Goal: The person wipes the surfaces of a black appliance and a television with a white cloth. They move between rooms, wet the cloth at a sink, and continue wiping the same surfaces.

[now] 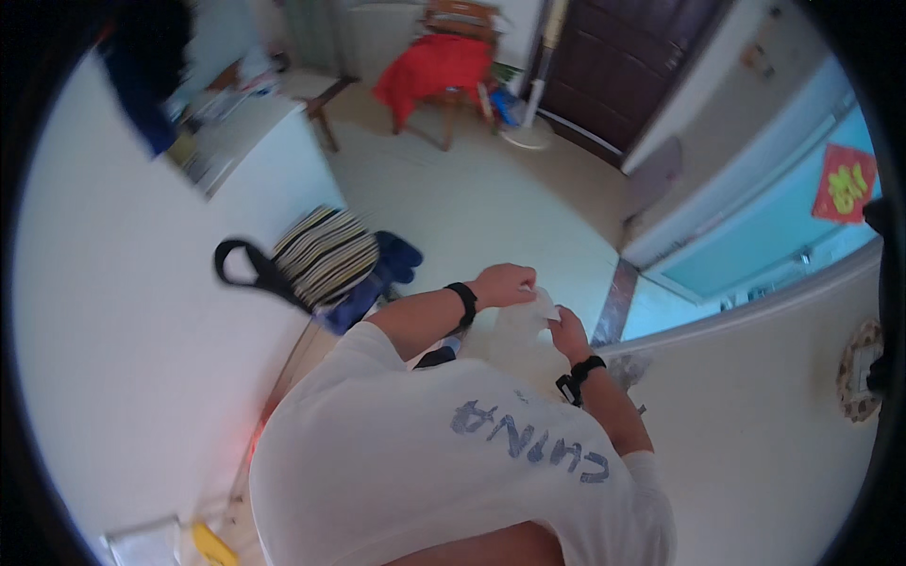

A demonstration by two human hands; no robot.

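A thin, whitish translucent plastic bag (522, 318) hangs in front of my body. My left hand (504, 285) pinches its upper edge between thumb and fingers. Lower and to the right, my right hand (568, 332) grips another part of the same edge. Below the hands the bag hangs down, its lower part partly hidden by my white T-shirt (396, 439). Each wrist wears a black band, and the right one carries a small black device (568, 389).
To the left, a striped fabric item (327, 256) with a black strap (241, 265) lies by blue cloth (340, 311). A white wall (127, 297) runs alongside. Ahead are a chair with red cloth (446, 67), a pole on a round base (527, 134) and a dark door (630, 64).
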